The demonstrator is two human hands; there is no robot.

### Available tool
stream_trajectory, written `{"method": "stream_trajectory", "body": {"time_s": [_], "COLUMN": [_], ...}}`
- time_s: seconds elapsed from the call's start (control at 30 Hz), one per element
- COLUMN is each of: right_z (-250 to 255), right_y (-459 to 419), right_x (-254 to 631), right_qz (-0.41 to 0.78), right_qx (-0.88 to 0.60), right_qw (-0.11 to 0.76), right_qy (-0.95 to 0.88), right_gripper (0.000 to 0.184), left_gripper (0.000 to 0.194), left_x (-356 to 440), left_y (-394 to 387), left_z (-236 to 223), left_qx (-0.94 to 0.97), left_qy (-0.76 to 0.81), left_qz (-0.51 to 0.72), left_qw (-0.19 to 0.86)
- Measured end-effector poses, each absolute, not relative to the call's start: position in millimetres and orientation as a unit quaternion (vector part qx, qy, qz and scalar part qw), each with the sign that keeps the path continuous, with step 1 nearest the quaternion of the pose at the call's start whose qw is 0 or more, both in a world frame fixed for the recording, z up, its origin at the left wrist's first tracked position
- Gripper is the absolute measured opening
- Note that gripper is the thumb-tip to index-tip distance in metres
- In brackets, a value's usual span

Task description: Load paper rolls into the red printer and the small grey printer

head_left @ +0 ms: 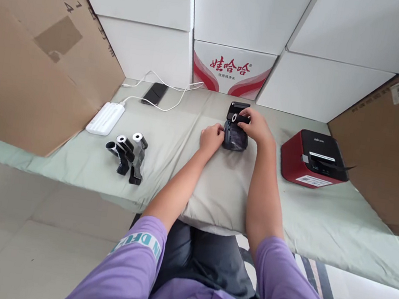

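A small dark portable printer (236, 140) sits on the cloth in front of me, its black lid (235, 109) raised at the back. My left hand (211, 139) is at its left side, with curled fingers gripping the edge. Between the thumb and fingers of my right hand (259, 127) is a black roll (241, 119), its pale, hollow end facing left. The roll is just over the printer's opening; whether it touches the inside is hidden.
Several black rolls (126, 145) with loose tails lie at left. Beyond them are a white power bank (105, 118), a cable and a black phone (155, 93). A red and black printer (314, 158) stands at right. Cardboard boxes (19, 55) and white boxes (233, 70) surround the surface.
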State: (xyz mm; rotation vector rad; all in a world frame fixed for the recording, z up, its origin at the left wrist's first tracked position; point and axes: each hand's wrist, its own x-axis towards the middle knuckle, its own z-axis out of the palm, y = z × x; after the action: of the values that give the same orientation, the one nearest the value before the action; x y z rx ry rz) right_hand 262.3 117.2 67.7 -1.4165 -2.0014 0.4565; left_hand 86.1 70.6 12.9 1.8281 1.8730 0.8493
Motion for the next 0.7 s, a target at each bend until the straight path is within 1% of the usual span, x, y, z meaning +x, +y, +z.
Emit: {"method": "stream_trajectory", "body": {"time_s": [0.1,0.2,0.3,0.37,0.47,0.5,0.57,0.63,0.7], "right_z": [56,45,37,33,24,21,14,8,4], "right_y": [121,126,131,131,129,128,126,127,130], "right_x": [256,252,251,252,254,254,255,255,255], "right_qz": [0.163,0.149,0.158,0.181,0.223,0.233,0.249,0.263,0.272], "right_qx": [-0.559,-0.589,-0.6,-0.589,-0.566,-0.565,-0.571,-0.577,-0.569], "right_qw": [0.269,0.256,0.283,0.323,0.437,0.479,0.545,0.573,0.582], "right_qy": [-0.767,-0.752,-0.732,-0.718,-0.663,-0.63,-0.561,-0.519,-0.513], "right_gripper": [0.033,0.033,0.032,0.029,0.02,0.018,0.018,0.02,0.023], "left_gripper": [0.023,0.023,0.022,0.022,0.024,0.024,0.022,0.021,0.019], "left_x": [86,86,86,85,84,85,87,89,88], "left_y": [70,70,70,72,76,75,64,36,-6], "left_z": [15,16,13,8,8,13,35,71,112], "left_qx": [0.652,0.651,0.645,0.632,0.575,0.553,0.529,0.532,0.514], "left_qy": [0.668,0.667,0.665,0.658,0.633,0.615,0.545,0.408,0.225], "left_qz": [0.301,0.305,0.315,0.34,0.451,0.506,0.625,0.735,0.827], "left_qw": [0.197,0.197,0.206,0.227,0.255,0.244,0.182,0.097,0.046]}}
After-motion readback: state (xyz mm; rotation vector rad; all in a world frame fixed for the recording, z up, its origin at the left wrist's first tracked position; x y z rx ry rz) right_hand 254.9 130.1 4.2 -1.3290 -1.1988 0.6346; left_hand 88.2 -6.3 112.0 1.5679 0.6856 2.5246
